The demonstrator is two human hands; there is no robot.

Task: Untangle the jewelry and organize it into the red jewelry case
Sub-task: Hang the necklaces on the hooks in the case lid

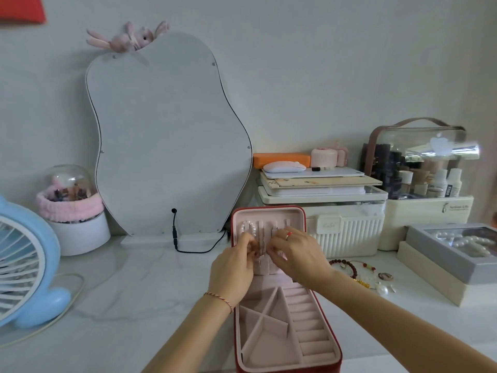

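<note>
over the upright lid of the red jewelry case (269, 211), left hand (234, 267) and right hand (298, 254) pinch what seems a thin chain (262, 244); both grips closed. keep it taut, seat it gently.

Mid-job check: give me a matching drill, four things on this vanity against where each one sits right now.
Things:
1. pearl bracelet
2. red bead bracelet
3. blue fan
4. computer mouse

Places:
A. far left of the countertop
B. on the stacked boxes behind the red jewelry case
C. in the case's upright lid
D. on the countertop right of the case

Pairs: 1-C, 2-D, 3-A, 4-B
</note>
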